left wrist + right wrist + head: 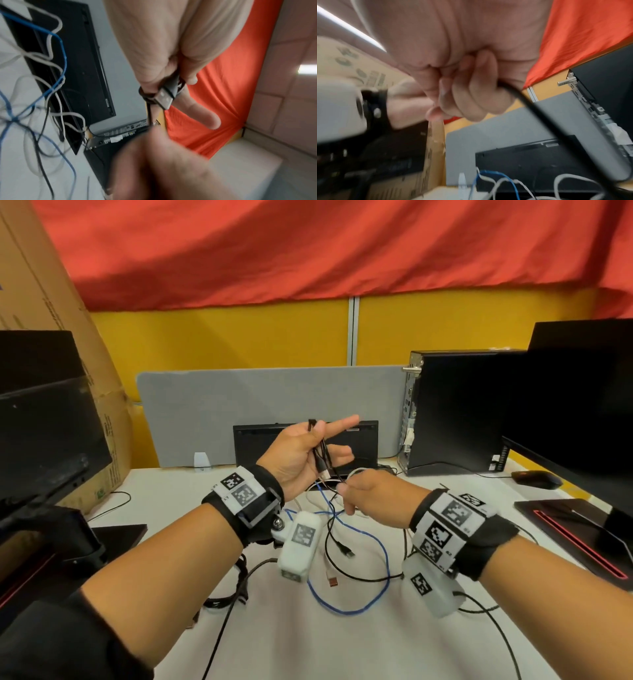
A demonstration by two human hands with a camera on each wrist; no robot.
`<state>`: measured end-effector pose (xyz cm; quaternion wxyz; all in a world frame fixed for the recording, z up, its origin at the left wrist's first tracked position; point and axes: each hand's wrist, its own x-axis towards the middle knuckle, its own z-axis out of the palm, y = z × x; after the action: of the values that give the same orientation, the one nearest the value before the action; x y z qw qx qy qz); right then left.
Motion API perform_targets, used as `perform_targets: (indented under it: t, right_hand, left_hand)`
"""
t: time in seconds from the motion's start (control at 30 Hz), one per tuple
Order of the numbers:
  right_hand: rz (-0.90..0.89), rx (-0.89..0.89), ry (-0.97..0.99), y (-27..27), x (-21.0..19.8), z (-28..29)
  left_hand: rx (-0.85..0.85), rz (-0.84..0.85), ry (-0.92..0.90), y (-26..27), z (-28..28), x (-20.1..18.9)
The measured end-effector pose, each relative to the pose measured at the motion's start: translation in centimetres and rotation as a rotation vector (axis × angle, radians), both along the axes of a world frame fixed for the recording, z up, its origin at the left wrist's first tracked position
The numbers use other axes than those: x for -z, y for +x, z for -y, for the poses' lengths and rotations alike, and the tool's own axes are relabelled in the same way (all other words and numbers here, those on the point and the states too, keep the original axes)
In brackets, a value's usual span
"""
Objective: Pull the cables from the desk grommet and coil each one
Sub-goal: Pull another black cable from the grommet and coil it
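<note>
My left hand is raised above the white desk, and its thumb pins a small coil of black USB cable against the palm while the index finger points right. The coil's silver plug sticks out below the thumb. Just beneath it my right hand pinches the loose strand of the same black cable in curled fingers. A blue cable, white cables and another black cable ending in a plug lie tangled on the desk under both hands. The grommet is hidden behind my hands.
A black keyboard leans on a grey divider at the back. A black PC tower, a monitor and a mouse stand right. Another monitor and a cardboard box are left.
</note>
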<state>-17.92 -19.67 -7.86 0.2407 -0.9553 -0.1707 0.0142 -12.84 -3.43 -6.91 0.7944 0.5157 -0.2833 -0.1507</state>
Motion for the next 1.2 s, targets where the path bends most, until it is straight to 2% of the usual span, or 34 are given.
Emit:
perform_targets:
  t: [0.13,0.23,0.4,0.6,0.7,0.9,1.03,1.2]
  right_hand:
    - [0.015,-0.022,-0.014,-0.9,-2.6,-0.3]
    - [0.026,-0.038,0.113,-0.9,-4.2,-0.1]
    - [0.227,0.019,0.217,0.3,-5.8,1.2]
    - [0.374,0.075,0.416,2.1,-4.3,2.8]
    - [0.419,0.126,0.388,2.6,-2.9,3.3]
    - [0.318,0.176,0.297,2.5,-0.8,3.5]
    - [0.240,0.135,0.184,1.9,0.5,2.4]
    - [0.094,0.100,0.194,1.3,0.8,1.6]
  left_hand:
    - [-0.047,0.114,0.171,0.3,-0.4,0.4]
    - [-0.059,0.053,0.218,-0.1,-0.1,0.8]
    - [0.086,0.008,0.322,-1.5,0.1,0.7]
    - [0.240,-0.088,0.234,-2.1,0.4,0.4]
    - [0.309,-0.118,0.202,-2.3,0.2,-0.1]
    - [0.391,-0.078,0.079,-2.8,0.1,-0.4]
    - [0.295,-0.070,-0.019,-2.7,0.9,-0.7]
    - [0.176,-0.069,-0.109,-1.7,0.9,-0.7]
